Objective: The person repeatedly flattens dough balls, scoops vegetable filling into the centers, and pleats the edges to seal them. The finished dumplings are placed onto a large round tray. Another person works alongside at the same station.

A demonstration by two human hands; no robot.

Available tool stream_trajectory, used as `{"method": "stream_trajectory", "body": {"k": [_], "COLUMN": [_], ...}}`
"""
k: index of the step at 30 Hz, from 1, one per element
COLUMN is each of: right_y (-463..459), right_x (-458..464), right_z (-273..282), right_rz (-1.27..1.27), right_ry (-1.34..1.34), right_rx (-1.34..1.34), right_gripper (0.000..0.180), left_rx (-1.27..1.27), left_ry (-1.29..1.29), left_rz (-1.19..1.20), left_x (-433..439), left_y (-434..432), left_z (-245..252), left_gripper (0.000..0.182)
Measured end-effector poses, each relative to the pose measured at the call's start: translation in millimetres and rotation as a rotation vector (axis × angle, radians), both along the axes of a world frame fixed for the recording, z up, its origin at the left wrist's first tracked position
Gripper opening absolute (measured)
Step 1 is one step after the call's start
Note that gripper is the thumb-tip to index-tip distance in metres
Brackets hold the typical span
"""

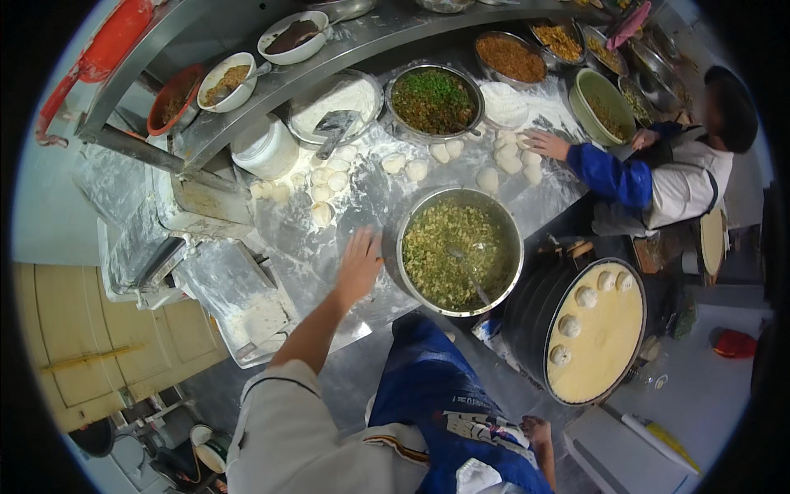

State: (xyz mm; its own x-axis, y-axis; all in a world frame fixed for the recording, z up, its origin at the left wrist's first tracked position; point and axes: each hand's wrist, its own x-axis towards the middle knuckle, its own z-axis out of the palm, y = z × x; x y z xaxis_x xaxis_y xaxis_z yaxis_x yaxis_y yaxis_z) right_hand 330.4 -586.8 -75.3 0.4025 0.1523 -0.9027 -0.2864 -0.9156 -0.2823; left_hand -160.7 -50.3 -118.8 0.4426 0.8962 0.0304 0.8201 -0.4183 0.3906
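Note:
My left hand [360, 265] rests palm down on the floury steel table [296, 247], fingers spread slightly and holding nothing. Just right of it stands a steel bowl [402, 262] of chopped green and pale filling [453, 238], with a metal spoon [475, 278] sunk in it. My right hand [538, 430] hangs low beside my blue apron [426, 376]; its fingers are mostly hidden. Beyond my left hand lie several flattened dough pieces [321, 214], and more dough pieces [509, 159] lie near a co-worker's hand [546, 144].
A steamer stack [524, 333] at the right bears several pleated buns [570, 325]. Farther back are a flour basin [370, 86] with a scoop [336, 126], a herb-topped filling bowl [435, 99] and a white tub [265, 148]. A steel shelf [290, 77] overhangs the table. A co-worker [685, 167] stands at right.

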Motion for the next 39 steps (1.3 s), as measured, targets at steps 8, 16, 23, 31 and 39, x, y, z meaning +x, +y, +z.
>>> {"method": "stream_trajectory", "body": {"k": [8,16,23,31,39], "right_y": [110.7,235.4,386.6,628.1,808.8], "right_x": [-18.5,-39.2,-75.5,-120.7,-136.4], "right_z": [-4.3,34.3,106.0,121.2,68.9], "right_rz": [0.123,0.444,0.624,0.905,0.95], "right_ry": [0.057,-0.071,-0.378,-0.691,-0.65], "right_rx": [0.118,0.196,0.444,0.73,0.635], "right_gripper": [0.027,0.028,0.022,0.035,0.051], "left_rx": [-0.094,0.246,-0.044,-0.161,-0.083], "left_ry": [0.585,0.571,0.129,0.136,0.161], "left_rz": [-0.079,-0.185,0.227,0.381,0.465], "left_x": [27.0,23.2,22.8,23.8,15.8], "left_y": [63.9,76.8,93.3,107.1,108.7], "left_z": [-5.5,-26.4,-11.5,5.0,9.1], "left_gripper": [0.067,0.071,0.066,0.071,0.066]}}
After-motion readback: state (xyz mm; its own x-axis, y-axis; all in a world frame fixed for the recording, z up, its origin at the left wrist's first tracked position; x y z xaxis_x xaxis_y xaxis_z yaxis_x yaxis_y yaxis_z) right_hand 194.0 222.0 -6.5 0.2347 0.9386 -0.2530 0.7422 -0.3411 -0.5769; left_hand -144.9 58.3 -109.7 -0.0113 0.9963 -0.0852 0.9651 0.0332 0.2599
